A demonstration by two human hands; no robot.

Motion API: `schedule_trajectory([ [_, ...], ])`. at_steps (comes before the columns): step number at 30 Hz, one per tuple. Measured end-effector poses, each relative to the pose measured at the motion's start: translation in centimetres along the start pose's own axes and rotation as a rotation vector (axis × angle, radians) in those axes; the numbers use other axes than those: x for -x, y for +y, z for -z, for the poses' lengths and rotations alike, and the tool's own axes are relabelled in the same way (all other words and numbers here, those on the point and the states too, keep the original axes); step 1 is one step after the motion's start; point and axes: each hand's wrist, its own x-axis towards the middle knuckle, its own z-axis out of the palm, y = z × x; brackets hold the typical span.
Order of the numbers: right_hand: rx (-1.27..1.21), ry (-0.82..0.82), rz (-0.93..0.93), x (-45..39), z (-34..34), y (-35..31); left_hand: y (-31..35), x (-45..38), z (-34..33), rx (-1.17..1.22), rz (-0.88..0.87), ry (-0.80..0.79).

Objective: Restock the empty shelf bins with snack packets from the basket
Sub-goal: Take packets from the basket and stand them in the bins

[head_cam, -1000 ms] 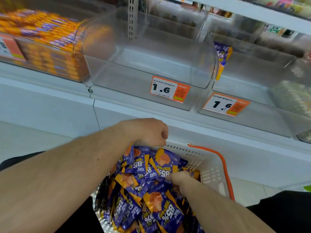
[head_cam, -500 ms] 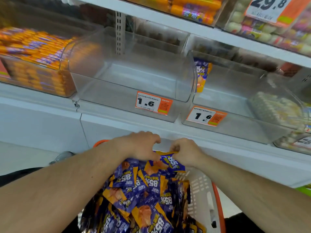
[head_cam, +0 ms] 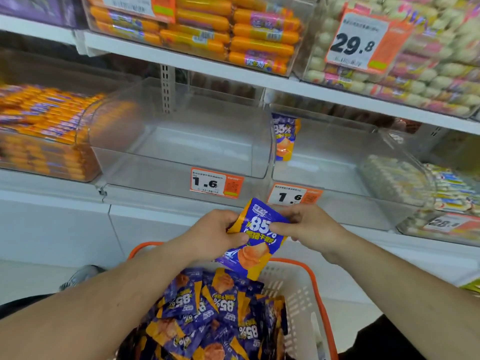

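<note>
Both grips, left hand [head_cam: 213,237] & right hand [head_cam: 309,227], pinch packet [head_cam: 255,237] edges above basket [head_cam: 306,289], below bin [head_cam: 179,141].

Printed "85%" on the purple-and-orange foil snack packet [head_cam: 255,236]; "1.6" on two orange-edged white price tags [head_cam: 215,182] [head_cam: 293,195]; "29.8" on the upper-shelf tag [head_cam: 363,42].

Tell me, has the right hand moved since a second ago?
Yes. The right hand rose out of the basket toward the 1.6 price tag, gripping a packet.
</note>
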Motion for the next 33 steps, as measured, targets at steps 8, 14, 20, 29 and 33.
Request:
schedule_trajectory([
  [8,-0.447,0.053,-0.079,0.8,1.1,0.1,3.9,-0.4,-1.0,0.137,-0.122,0.105],
  [14,-0.656,0.182,-0.146,-0.2,6.8,-2.7,9.3,-4.8,1.1,-0.166,-0.424,0.622],
  [20,-0.548,0.453,-0.101,-4.6,12.7,-4.4,8.6,-9.9,2.1,-0.675,0.035,0.321],
  [29,-0.244,0.507,-0.027,-16.6,12.1,-4.1,8.2,-9.9,1.5,-0.850,0.031,0.249],
  [33,-0.264,0.481,-0.027,-21.1,10.8,-3.4,7.8,-10.3,1.4,-0.860,0.015,0.260],
])
